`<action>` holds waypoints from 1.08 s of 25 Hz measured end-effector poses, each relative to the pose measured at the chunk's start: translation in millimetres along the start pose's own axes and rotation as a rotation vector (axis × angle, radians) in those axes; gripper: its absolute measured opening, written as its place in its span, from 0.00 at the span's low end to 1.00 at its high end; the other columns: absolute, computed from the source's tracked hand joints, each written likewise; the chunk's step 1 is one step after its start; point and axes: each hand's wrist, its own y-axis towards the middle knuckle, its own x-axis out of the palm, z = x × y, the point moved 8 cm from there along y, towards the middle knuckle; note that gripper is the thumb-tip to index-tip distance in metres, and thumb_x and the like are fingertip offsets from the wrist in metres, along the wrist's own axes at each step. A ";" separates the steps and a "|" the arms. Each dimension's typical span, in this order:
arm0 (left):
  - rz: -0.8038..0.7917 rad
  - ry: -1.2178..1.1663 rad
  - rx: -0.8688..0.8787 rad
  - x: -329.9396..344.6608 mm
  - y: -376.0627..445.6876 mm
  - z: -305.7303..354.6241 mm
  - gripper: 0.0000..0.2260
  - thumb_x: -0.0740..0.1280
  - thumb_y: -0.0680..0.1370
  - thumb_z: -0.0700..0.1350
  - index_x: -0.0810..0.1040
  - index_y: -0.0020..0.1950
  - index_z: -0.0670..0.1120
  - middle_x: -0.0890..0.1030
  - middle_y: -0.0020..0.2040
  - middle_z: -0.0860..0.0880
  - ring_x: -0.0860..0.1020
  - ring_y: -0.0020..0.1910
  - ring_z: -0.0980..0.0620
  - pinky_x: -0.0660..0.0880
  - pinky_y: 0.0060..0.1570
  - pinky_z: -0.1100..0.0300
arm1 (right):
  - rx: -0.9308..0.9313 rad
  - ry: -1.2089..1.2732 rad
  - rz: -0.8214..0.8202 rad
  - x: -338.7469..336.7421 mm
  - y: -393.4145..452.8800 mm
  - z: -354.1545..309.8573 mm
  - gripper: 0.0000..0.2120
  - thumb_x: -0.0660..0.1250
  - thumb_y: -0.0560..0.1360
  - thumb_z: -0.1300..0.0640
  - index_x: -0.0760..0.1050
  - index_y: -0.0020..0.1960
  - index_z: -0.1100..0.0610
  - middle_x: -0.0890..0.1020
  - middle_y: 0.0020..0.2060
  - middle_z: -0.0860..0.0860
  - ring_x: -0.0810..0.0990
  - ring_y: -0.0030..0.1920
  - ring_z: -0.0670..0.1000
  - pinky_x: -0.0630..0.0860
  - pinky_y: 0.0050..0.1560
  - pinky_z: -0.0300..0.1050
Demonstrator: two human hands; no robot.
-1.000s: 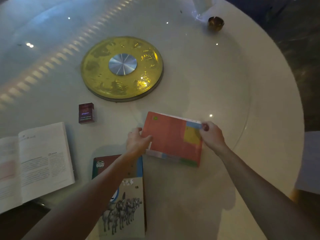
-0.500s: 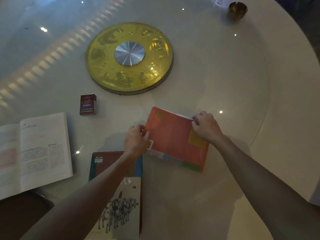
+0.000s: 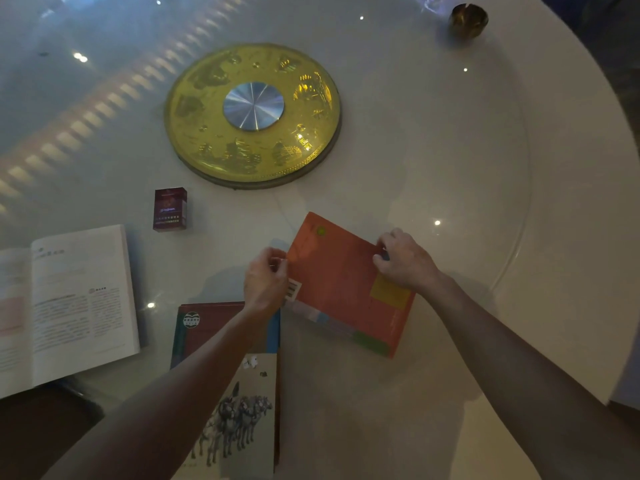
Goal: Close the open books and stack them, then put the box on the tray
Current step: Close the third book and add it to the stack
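Note:
An orange closed book (image 3: 341,282) lies tilted on the white table, its back cover up. My left hand (image 3: 265,282) grips its left edge and my right hand (image 3: 403,259) grips its far right edge. A closed book with horses on its cover (image 3: 239,403) lies near me, partly under my left forearm. An open book (image 3: 65,303) rests at the left. A small dark red box (image 3: 170,209) stands beyond it. The round golden tray (image 3: 194,105) with a silver centre sits farther back.
A small brass bowl (image 3: 467,19) stands at the far right near the table's curved edge (image 3: 588,98). A dark chair or floor patch (image 3: 38,424) shows at the lower left, past the table's edge.
The orange book has turned clockwise and shifted slightly between my hands. Both hands kept hold of its edges. The view has moved closer and a little down.

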 end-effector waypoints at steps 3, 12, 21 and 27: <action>-0.103 0.060 -0.058 8.9 3.6 1.2 0.19 0.70 0.78 0.49 0.74 0.67 0.46 0.81 0.57 0.47 0.82 0.47 0.50 0.82 0.42 0.52 | 0.015 0.006 -0.039 6.1 -2.2 -2.0 0.14 0.64 0.78 0.56 0.74 0.61 0.59 0.79 0.58 0.58 0.76 0.60 0.59 0.73 0.57 0.51; -0.333 -0.127 -0.056 24.6 -7.3 32.8 0.04 0.69 0.79 0.48 0.79 0.49 0.48 0.87 0.50 0.49 0.86 0.42 0.47 0.83 0.44 0.50 | 0.172 0.276 0.043 1.8 -27.9 27.1 0.05 0.72 0.72 0.59 0.78 0.46 0.58 0.77 0.45 0.51 0.76 0.48 0.53 0.67 0.41 0.45; -0.377 -0.449 0.219 -30.9 -48.2 103.4 0.02 0.71 0.78 0.43 0.80 0.47 0.47 0.87 0.44 0.45 0.83 0.35 0.47 0.80 0.37 0.52 | 0.546 0.959 0.130 -35.8 -86.7 -6.2 0.32 0.64 0.76 0.34 0.84 0.46 0.65 0.88 0.36 0.61 0.88 0.35 0.62 0.86 0.37 0.59; -0.408 -0.474 0.468 -83.8 -95.7 119.6 0.02 0.71 0.78 0.38 0.81 0.50 0.41 0.85 0.44 0.41 0.82 0.39 0.43 0.78 0.42 0.47 | 0.437 1.366 -0.132 -46.9 -114.9 -87.7 0.33 0.61 0.71 0.24 0.81 0.49 0.54 0.86 0.40 0.55 0.88 0.37 0.55 0.82 0.30 0.45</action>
